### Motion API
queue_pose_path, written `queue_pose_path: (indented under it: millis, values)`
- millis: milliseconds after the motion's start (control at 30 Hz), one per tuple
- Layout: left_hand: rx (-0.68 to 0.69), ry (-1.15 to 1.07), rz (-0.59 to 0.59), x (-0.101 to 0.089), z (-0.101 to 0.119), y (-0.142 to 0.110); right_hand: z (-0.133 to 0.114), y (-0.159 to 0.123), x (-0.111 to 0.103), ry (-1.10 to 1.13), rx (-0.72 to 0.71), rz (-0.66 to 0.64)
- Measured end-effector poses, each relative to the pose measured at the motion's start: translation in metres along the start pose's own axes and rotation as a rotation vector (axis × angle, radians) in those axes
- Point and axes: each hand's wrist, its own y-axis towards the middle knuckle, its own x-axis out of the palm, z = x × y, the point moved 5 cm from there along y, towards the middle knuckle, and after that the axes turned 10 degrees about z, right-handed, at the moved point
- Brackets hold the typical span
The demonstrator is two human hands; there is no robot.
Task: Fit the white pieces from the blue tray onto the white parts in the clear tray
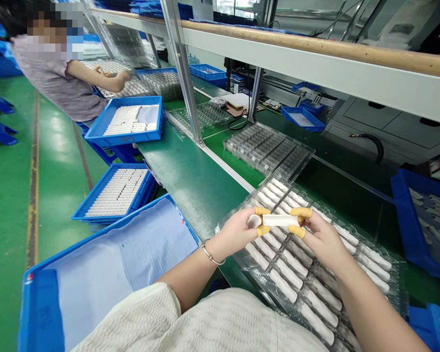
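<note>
White channel-shaped piece (278, 220), held lengthwise above a clear plastic tray (256, 279) on the green table (190, 171); clock hours run from this piece. I see my left hand (236, 232) pinching a white rounded piece (254, 221) at 9 o'clock, beside the channel; whether the two are joined I cannot tell. My right hand (326, 242) pinches the channel's 3 o'clock end, thumb and finger in yellow finger cots (301, 212) as on the left. The tray, with rows of white pieces (317, 328), spreads towards 5 o'clock; stacked clear trays (267, 146) lie at 12. In my judgement, a light, even pinch near the ends suits such thin-looking walls, both wrists level. Pressure across the open side could flex them. I would keep the piece clear of the rows beneath, lest it knock them.
</note>
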Motion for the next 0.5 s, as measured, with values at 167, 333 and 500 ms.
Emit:
queue_pose_path:
  millis: [167,333,500]
  values:
    - [0.011,-0.035,0.006,0.003,0.004,-0.001,-0.001,-0.002,-0.001,0.001,-0.013,0.014]
    - [0.01,-0.025,0.025,0.003,0.003,-0.001,-0.005,-0.002,-0.002,-0.009,-0.048,0.04]
    - [-0.046,-0.056,0.037,0.003,-0.002,0.001,0.007,-0.001,0.003,0.02,0.025,0.002]
